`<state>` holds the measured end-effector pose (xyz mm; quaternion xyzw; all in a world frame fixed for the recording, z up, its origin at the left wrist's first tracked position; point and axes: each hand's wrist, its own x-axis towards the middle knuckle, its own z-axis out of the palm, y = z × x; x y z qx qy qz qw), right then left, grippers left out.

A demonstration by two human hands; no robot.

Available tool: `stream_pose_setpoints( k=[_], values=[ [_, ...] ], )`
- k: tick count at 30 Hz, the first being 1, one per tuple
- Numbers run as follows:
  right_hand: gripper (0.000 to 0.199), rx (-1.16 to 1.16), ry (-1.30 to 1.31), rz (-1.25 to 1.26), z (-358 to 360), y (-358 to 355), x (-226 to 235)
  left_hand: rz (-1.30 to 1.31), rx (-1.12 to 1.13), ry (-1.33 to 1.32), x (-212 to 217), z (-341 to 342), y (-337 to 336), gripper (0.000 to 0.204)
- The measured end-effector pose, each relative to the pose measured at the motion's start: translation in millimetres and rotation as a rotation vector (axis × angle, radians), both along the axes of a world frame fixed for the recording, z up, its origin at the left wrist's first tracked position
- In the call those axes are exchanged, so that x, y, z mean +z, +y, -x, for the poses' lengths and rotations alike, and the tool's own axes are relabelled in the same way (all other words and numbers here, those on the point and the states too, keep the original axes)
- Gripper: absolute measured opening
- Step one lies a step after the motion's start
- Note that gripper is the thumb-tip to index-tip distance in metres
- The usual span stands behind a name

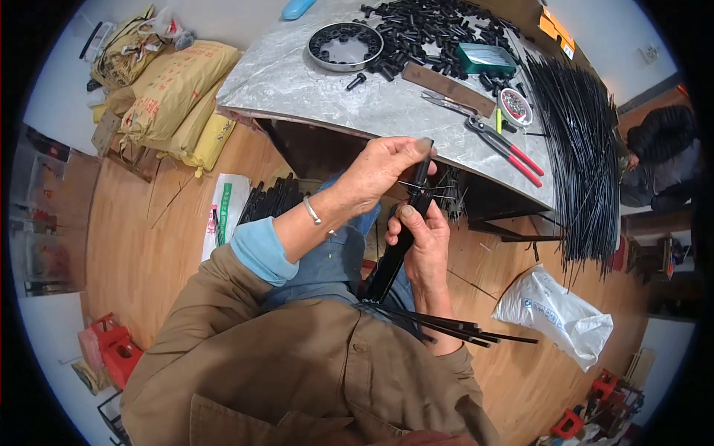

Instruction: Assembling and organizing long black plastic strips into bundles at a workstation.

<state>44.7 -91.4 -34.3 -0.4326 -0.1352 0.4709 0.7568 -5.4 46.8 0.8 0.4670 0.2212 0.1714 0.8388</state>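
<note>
A black bundle of slim rods, which looks like a folded umbrella frame (392,260), slants up from my lap. Near its top end, my left hand (387,169) pinches the black tip between thumb and fingers. Lower down, my right hand (422,238) is closed around the bundle, thumb on its front. Thin wire-like pieces stick out sideways between the two hands. From the bundle's lower end, several black rod ends (454,328) fan out across my lap and over my right wrist.
The grey marbled table (297,97) holds black plastic parts (424,30), a round metal dish (346,46), a green box (486,59), red-handled cutters (506,149) and a small bowl (515,107). Long black rods (576,149) overhang its right edge. A white sack (554,316) lies on the floor; someone sits far right.
</note>
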Motion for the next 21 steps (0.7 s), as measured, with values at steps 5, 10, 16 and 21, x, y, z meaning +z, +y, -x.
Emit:
stream_pose_setpoints(
  k=[5, 10, 16, 21],
  values=[
    [0.017, -0.009, 0.005, -0.01, -3.0, -2.4, -4.7, -0.183, -0.163, 0.119, -2.3, 20.9, 6.6, 0.036],
    [0.02, -0.017, -0.035, -0.021, -1.8, -3.7, -1.1, -0.178, -0.148, 0.151, 0.8, 26.0, -8.8, 0.035],
    [0.022, -0.109, -0.307, 0.1, -1.7, -11.0, 11.9, -0.247, -0.132, 0.069, 0.3, 26.5, -16.0, 0.035],
    [0.024, 0.031, -0.704, 0.273, -20.3, -18.2, 13.6, -0.249, -0.123, 0.01, -1.3, 27.8, -18.8, 0.037]
  ],
)
